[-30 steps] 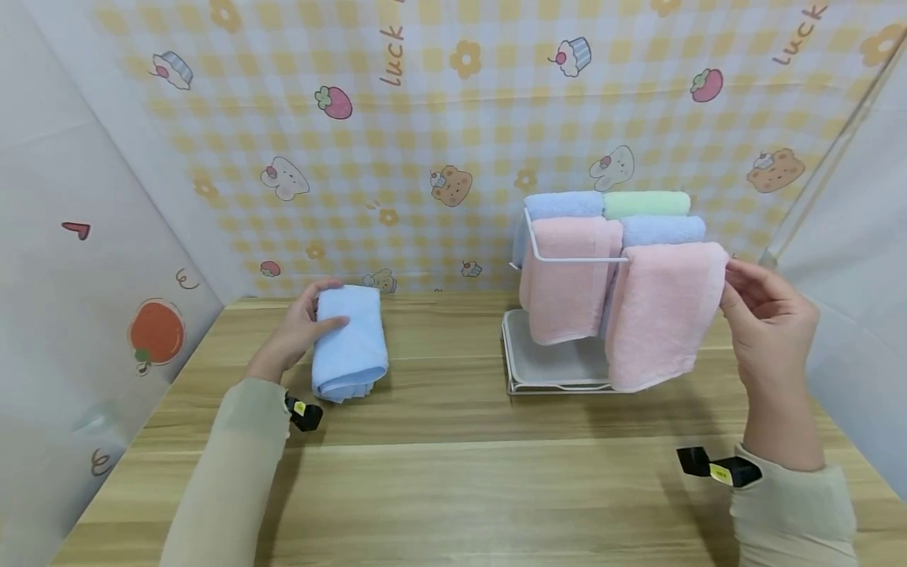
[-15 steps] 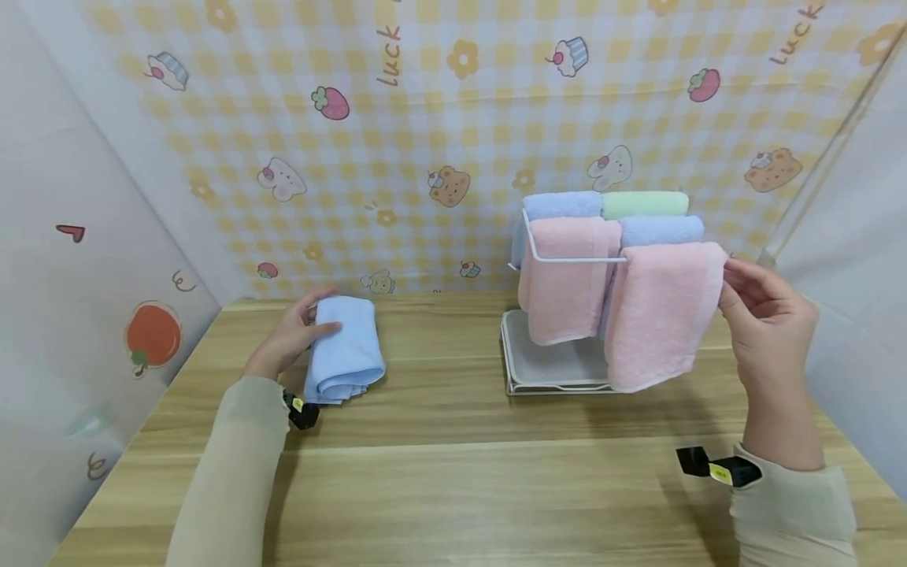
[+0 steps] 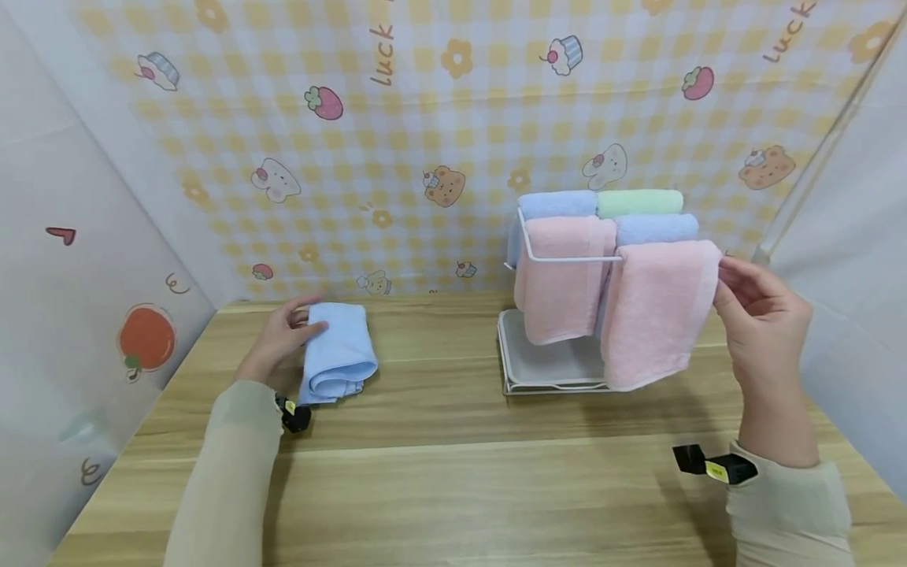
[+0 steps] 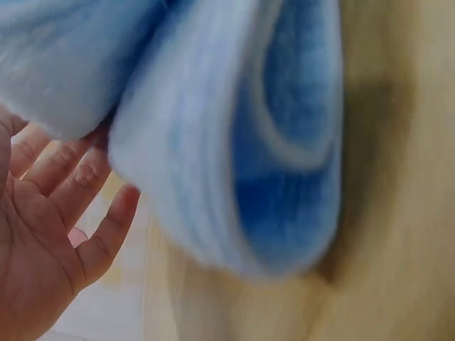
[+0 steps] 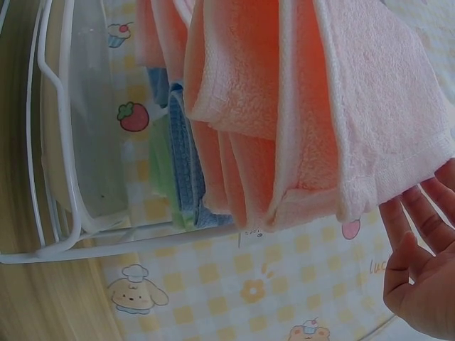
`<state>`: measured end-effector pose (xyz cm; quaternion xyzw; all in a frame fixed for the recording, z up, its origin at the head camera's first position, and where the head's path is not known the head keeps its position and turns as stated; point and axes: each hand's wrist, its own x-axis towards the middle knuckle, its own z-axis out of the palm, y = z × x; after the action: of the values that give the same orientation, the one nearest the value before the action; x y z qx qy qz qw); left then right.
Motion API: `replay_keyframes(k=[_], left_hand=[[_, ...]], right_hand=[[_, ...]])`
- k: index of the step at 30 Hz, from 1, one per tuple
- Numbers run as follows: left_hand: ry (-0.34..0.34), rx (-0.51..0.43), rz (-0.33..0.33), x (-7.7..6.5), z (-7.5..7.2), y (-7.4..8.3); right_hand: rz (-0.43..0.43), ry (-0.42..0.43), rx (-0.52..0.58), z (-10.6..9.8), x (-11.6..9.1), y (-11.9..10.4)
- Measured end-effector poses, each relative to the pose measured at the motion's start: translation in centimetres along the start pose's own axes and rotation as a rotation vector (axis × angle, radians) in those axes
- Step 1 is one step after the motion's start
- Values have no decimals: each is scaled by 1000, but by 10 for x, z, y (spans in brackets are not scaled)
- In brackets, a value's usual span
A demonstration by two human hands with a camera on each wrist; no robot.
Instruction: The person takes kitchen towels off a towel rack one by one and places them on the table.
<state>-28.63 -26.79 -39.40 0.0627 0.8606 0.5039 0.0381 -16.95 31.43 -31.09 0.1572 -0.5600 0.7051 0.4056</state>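
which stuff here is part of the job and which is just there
Likely part of the job:
folded blue towel, held by the left hand
nearest pink towel, pinched by the right hand
white rack
other hanging towels

Just there:
wooden table
patterned backdrop
black wrist devices

We see pale blue on the folded towel (image 3: 338, 346), plain pink on the near towel (image 3: 659, 315) and the middle towel (image 3: 561, 283), blue on two back towels (image 3: 657, 229) and light green on a third (image 3: 640, 202), with a white rack (image 3: 577, 258) and pale grey tray (image 3: 531, 350). We find yellow-and-white checks on the backdrop (image 3: 397, 150), printed with pink strawberries, cupcakes, yellow flowers and brown lettering, and orange-red fruit on the white side sheet (image 3: 64, 165). We note streaked light-brown grain on the table (image 3: 460, 496) and pale cream sleeves (image 3: 230, 472).
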Motion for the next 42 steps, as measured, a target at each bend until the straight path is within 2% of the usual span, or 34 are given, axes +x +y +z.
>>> replay_keyframes(k=[3,8,14,22,28,34,42], left_hand=[[19,48,11,-5,-5,-3],[20,74,33,-11,-8,-4],[2,88,36,-20,-9,-4],[16,107,23,-33,-12,8],[58,86,14,-41,-14,16],[103,110,108,-46,-11,28],[154,110,308,-44,10,60]], right_hand=[[-21,-3,-27,2,0,-1],[-33,-7,-38,4,0,-3],[15,-6,19,2,0,-2],[22,-2,19,1,1,-2],[26,-17,49,-1,1,-2],[-4,-31,2,-3,1,-3],[89,-25,87,-11,3,-3]])
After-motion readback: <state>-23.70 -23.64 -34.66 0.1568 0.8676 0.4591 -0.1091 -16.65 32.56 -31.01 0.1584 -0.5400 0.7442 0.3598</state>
